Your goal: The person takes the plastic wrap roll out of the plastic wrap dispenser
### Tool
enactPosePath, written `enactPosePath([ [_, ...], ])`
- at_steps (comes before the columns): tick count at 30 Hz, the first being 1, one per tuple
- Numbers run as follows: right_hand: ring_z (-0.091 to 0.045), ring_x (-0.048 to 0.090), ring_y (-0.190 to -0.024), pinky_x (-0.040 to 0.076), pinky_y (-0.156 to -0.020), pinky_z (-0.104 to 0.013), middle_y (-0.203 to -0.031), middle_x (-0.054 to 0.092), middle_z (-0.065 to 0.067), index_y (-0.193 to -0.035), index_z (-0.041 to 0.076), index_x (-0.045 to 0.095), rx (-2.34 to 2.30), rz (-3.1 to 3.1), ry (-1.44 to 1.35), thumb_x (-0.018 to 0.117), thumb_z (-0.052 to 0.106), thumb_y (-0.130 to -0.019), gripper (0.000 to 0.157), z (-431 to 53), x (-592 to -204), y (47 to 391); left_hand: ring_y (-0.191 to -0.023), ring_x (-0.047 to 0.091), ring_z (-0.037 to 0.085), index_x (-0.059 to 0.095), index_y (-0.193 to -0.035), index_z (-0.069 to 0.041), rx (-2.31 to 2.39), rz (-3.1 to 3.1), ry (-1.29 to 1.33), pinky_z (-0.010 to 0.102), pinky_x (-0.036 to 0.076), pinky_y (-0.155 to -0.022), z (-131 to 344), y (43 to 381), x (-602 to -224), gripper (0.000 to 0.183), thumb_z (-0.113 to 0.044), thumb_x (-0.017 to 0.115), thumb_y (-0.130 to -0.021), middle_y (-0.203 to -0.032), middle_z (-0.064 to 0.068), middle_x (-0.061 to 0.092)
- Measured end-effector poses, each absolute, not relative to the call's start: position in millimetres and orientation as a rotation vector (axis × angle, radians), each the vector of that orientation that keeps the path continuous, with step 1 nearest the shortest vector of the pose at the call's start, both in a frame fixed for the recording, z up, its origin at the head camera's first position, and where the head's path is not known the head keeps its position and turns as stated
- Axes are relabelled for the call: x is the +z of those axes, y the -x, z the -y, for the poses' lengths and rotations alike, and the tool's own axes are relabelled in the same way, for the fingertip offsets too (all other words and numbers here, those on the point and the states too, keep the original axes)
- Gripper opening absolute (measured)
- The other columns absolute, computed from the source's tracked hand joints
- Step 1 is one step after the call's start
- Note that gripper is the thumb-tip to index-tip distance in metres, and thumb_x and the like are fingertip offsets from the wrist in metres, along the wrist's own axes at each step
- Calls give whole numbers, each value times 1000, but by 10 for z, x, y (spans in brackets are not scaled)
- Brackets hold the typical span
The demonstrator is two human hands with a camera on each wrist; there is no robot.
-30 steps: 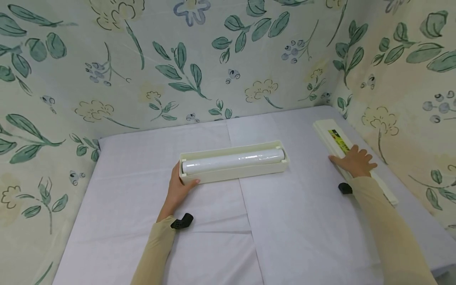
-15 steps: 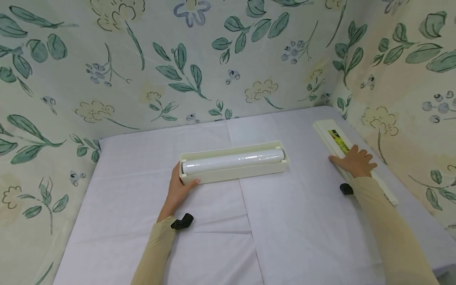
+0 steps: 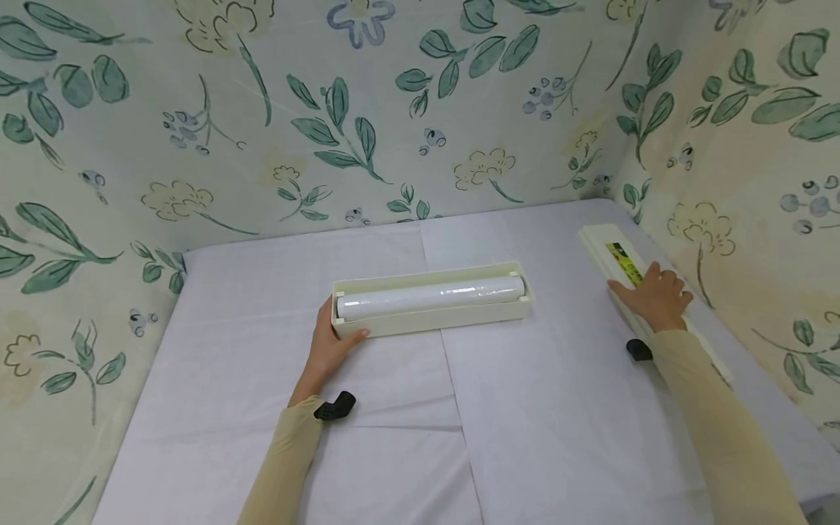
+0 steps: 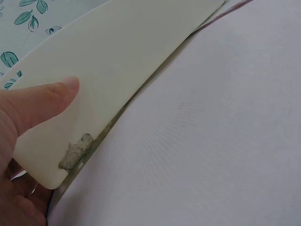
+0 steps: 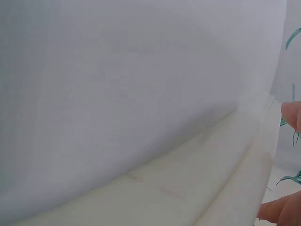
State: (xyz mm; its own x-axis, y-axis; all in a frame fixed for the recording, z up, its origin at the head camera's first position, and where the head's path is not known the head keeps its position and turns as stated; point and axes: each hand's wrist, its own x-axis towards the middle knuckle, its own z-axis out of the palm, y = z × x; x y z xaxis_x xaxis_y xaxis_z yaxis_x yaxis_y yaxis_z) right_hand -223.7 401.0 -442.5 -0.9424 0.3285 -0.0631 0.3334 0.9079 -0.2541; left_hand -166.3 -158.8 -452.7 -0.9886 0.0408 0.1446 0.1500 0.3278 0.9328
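In the head view, a long cream box [image 3: 449,319] lies mid-table with its top uncovered and a shiny white roll of film [image 3: 429,297] inside. My left hand [image 3: 326,348] grips the box's left end. The left wrist view shows the thumb [image 4: 42,104] pressing the box's smooth side [image 4: 108,56], with fingers partly hidden round the corner. On the right, my right hand [image 3: 656,299] spans a long cream lid [image 3: 599,242] with a yellow-green label [image 3: 625,264], thumb at one edge and fingers over the other. In the right wrist view, the lid [image 5: 183,188] fills the lower part.
A white cloth [image 3: 525,408] with creases and a seam covers the table. Flower-patterned fabric walls [image 3: 394,109] stand behind it and along both sides. The lid lies close to the right-hand wall. A black wrist device [image 3: 336,406] sits on the left sleeve, another [image 3: 639,350] by the right.
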Motion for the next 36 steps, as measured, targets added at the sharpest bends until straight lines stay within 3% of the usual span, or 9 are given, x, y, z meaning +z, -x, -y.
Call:
enactPosePath([
  [6, -55, 33, -103, 28, -84, -64, -113, 34, -44, -131, -19, 22, -398, -3114, -510, 44, 57, -87, 90, -3911, -4370, 2261, -132, 32, 34, 15, -148, 3, -1760, 2485, 177, 47, 26, -112, 1587, 1678, -4538, 91, -6, 73, -78, -148, 25, 26],
  [12, -58, 28, -115, 24, -94, -65, -126, 28, -47, -141, -16, 12, -403, -3136, -491, 42, 57, -88, 94, -3854, -4357, 2286, -132, 32, 33, 15, -148, 1, -1788, 2477, 171, 46, 26, -112, 1592, 1686, -4560, 91, -6, 73, -78, -148, 24, 27],
  [17, -56, 32, -115, 26, -95, -65, -126, 33, -45, -142, -14, 14, -409, -3194, -450, 44, 56, -88, 93, -3783, -4354, 2302, -131, 32, 33, 15, -148, 1, -1794, 2467, 183, 47, 26, -112, 1592, 1687, -4550, 91, -6, 73, -78, -148, 23, 27],
  [24, -56, 26, -123, 22, -100, -66, -136, 25, -44, -145, -11, 6, -379, -3164, -429, 43, 58, -88, 97, -3639, -4280, 2319, -132, 33, 34, 14, -148, 1, -1803, 2470, 176, 47, 26, -112, 1594, 1683, -4551, 92, -5, 73, -78, -148, 24, 26],
  [36, -55, 30, -120, 25, -99, -66, -134, 30, -43, -143, -13, 14, -423, -3228, -350, 50, 53, -88, 93, -3559, -4315, 2334, -131, 33, 32, 15, -149, 0, -1800, 2470, 186, 46, 26, -112, 1597, 1694, -4555, 92, -6, 73, -78, -149, 23, 26],
])
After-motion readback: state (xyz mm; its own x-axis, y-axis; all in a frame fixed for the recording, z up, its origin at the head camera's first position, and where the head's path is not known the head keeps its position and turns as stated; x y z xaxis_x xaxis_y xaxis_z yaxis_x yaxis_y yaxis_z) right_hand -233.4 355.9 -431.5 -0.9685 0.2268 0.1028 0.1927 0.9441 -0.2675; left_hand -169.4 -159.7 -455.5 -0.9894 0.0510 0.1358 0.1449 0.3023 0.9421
